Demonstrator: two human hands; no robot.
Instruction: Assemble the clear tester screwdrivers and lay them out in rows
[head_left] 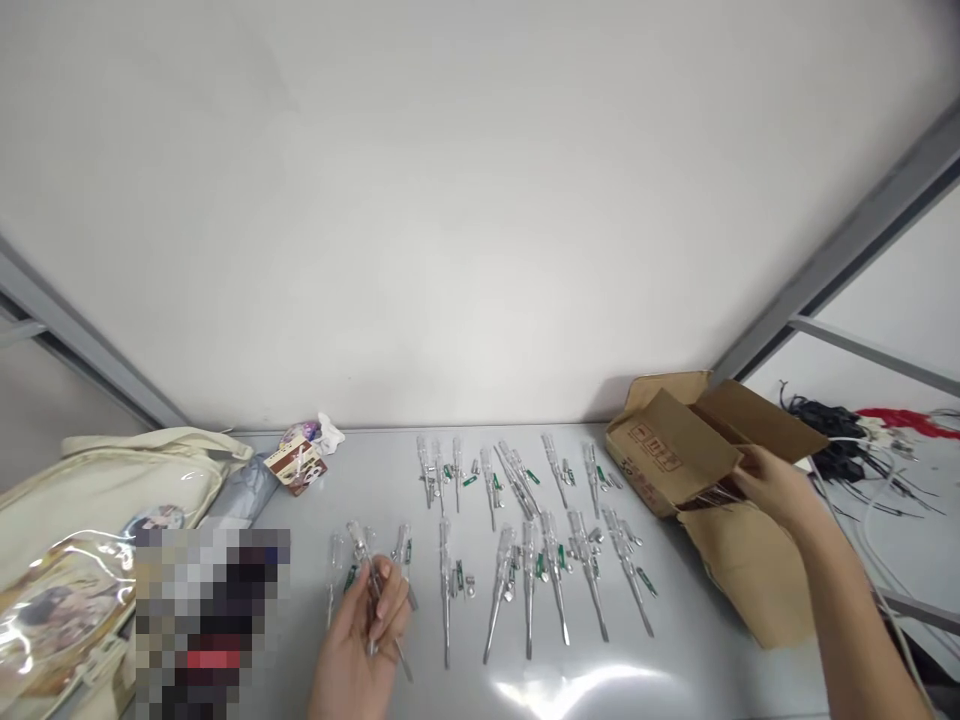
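Note:
My left hand is closed around a voltage tester screwdriver with a clear plastic handle, held above the front left of the table. Whether more than one is in its grip cannot be told. At the right, my right hand reaches into the open cardboard box; its fingertips are hidden by the flaps, and thin metal shafts show just below them. Between the hands, clear-handled tester screwdrivers lie in two rough rows. Small green strips and little silvery metal pieces lie beside many of them.
A cream bag and a grey wrapped bundle lie at the left, near a brown printed card. A white wall rises behind the table. Black cables and red ones lie beyond the frame at right.

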